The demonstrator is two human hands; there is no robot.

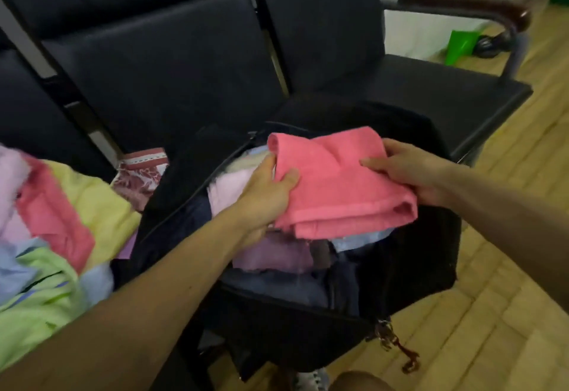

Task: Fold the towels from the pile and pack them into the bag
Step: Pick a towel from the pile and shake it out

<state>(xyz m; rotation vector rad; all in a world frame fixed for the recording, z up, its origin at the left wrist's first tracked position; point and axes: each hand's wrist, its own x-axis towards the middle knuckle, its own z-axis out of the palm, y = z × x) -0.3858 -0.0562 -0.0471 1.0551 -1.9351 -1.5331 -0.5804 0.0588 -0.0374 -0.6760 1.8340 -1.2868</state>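
Observation:
A folded pink towel point(335, 187) is held over the open black bag point(409, 261), which sits on the dark bench seat. My left hand point(264, 196) grips the towel's left edge, thumb on top. My right hand point(409, 172) holds its right side, thumb on top and fingers underneath. Inside the bag lie folded towels in purple point(274, 255), pale pink point(228, 187), light blue and dark blue. The loose pile of towels point(52, 236) in pink, yellow, green, lilac and blue lies on the seat to the left.
A dark bench point(184, 61) with several seats runs behind the bag, ending in a wooden armrest point(468, 9) at the right. A patterned maroon cloth point(138, 178) lies between pile and bag. Wooden floor at right, with a green object point(460, 46) by the wall.

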